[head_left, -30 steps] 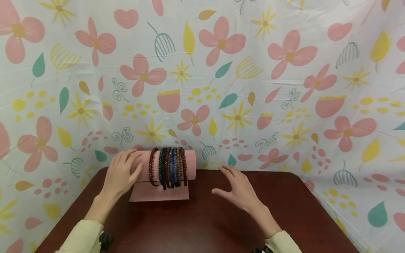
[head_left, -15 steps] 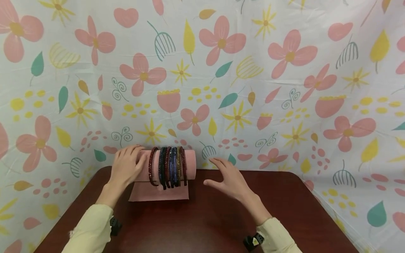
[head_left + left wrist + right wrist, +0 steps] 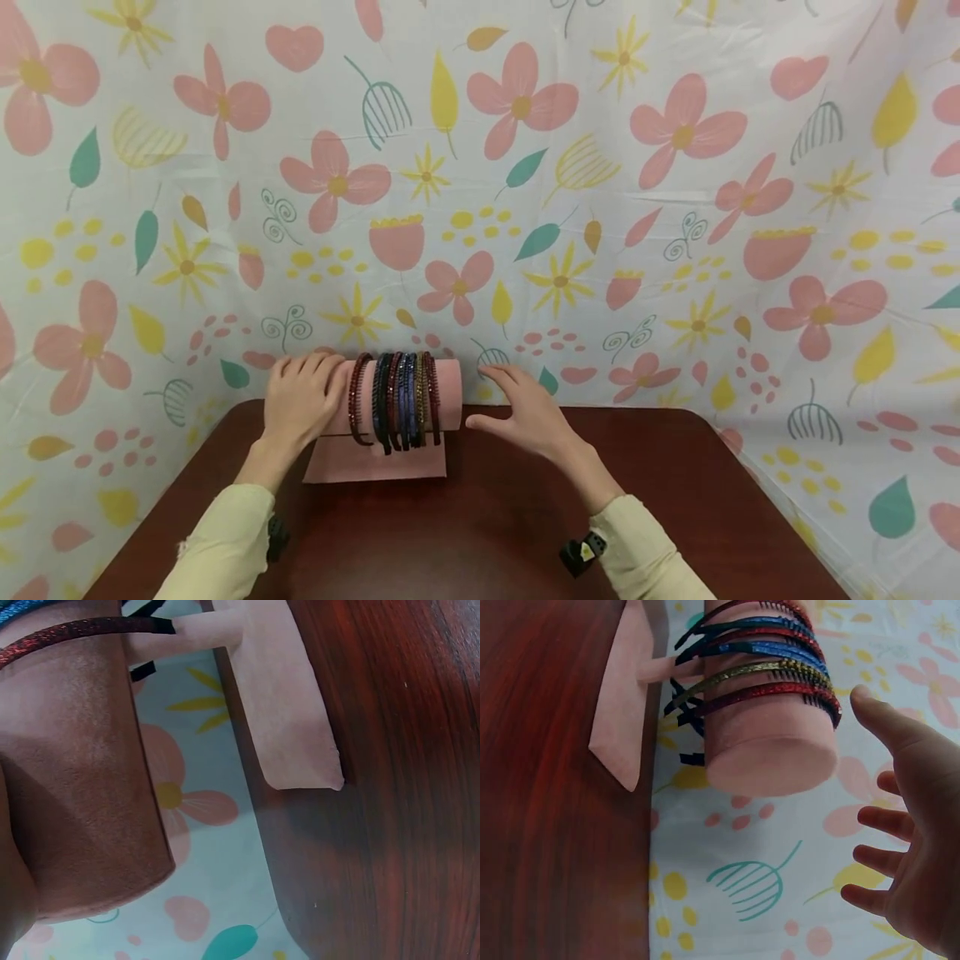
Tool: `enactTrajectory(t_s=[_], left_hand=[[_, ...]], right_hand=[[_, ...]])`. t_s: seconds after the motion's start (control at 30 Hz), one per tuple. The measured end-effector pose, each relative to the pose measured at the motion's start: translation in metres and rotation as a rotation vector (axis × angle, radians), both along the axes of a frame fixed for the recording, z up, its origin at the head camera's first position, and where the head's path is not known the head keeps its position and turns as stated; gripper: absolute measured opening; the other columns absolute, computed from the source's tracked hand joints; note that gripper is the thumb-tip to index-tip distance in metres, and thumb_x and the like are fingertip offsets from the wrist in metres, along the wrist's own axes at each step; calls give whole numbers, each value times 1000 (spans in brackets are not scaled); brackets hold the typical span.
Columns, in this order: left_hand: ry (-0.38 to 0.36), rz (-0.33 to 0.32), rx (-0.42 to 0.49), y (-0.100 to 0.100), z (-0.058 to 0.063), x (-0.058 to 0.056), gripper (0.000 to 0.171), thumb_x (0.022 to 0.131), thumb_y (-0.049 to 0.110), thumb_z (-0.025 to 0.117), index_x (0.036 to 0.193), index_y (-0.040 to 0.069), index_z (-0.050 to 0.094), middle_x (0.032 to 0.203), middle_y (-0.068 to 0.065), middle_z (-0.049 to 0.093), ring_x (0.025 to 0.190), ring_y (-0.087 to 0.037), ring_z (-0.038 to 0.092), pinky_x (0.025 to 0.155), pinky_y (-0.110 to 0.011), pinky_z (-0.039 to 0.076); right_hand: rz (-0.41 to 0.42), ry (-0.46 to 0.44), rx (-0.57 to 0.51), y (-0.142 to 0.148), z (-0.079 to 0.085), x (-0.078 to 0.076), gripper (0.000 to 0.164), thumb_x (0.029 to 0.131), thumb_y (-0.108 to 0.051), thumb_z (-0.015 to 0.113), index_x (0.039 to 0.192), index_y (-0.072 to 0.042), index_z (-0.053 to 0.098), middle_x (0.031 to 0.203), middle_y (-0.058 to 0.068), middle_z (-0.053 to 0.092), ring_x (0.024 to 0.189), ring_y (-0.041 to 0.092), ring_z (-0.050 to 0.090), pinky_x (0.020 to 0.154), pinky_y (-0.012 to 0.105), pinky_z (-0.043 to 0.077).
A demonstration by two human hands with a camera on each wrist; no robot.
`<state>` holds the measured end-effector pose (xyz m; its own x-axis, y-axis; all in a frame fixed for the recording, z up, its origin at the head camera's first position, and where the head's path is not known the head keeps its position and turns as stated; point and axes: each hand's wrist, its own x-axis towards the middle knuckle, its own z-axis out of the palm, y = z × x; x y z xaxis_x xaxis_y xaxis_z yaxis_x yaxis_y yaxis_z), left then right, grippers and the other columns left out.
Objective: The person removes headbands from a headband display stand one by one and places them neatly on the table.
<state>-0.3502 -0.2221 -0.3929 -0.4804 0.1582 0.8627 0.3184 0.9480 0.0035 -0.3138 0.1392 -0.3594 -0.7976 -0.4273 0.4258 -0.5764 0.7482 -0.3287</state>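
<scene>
A pink T-shaped headband stand point(image 3: 446, 396) holds several glittery headbands point(image 3: 405, 400) in red, blue, dark green and gold around its roll. My left hand point(image 3: 300, 400) grips the roll's left end, its fingers over the top and thumb on the near side. In the left wrist view only an edge of that hand shows beside the bare part of the roll point(image 3: 82, 795). Just right of the roll's other end, my right hand point(image 3: 525, 412) is spread and holds nothing. The right wrist view shows its thumb point(image 3: 885, 720) apart from the fingers, near a red headband point(image 3: 757, 697).
The stand's flat pink base point(image 3: 375, 467) sits on a dark red-brown table point(image 3: 480, 533), close to its back edge. Behind hangs a white cloth point(image 3: 480, 208) printed with flowers and leaves. Black cameras are strapped to both wrists.
My left hand has shifted right, farther onto the roll's end. My right hand has come left toward the stand. The stand and headbands stay in place.
</scene>
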Motion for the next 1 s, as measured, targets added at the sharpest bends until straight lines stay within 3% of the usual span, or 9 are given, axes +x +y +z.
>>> enactTrajectory(t_s=[0.17,0.53,0.8,1.0], left_hand=[[75,-7,-4,-1,-6,0,34,95,40,54,102,14,74,103,-7,73,97,-32,67,95,-55,45],[31,7,-4,2,-3,-1,35,98,39,49,107,15,73,108,-7,73,100,-33,67,98,-55,43],[79,-5,9,1,-5,-4,34,95,38,52,105,15,74,106,-7,74,97,-33,68,96,-55,43],[76,1,24,2,-5,-6,36,96,38,49,105,14,74,106,-7,74,97,-32,68,97,-56,43]], right_hand=[[12,-25,5,-9,2,-6,83,83,-61,69,151,-21,43,149,3,48,134,27,50,104,50,47],[75,-33,20,-28,10,-22,83,83,-59,71,152,-27,40,149,1,47,135,25,48,105,49,46],[94,-20,32,-39,13,-29,89,79,-61,73,153,-24,39,150,2,46,136,25,47,107,50,45],[123,-42,24,-46,12,-38,90,78,-60,75,153,-25,38,152,1,43,137,25,46,107,50,44]])
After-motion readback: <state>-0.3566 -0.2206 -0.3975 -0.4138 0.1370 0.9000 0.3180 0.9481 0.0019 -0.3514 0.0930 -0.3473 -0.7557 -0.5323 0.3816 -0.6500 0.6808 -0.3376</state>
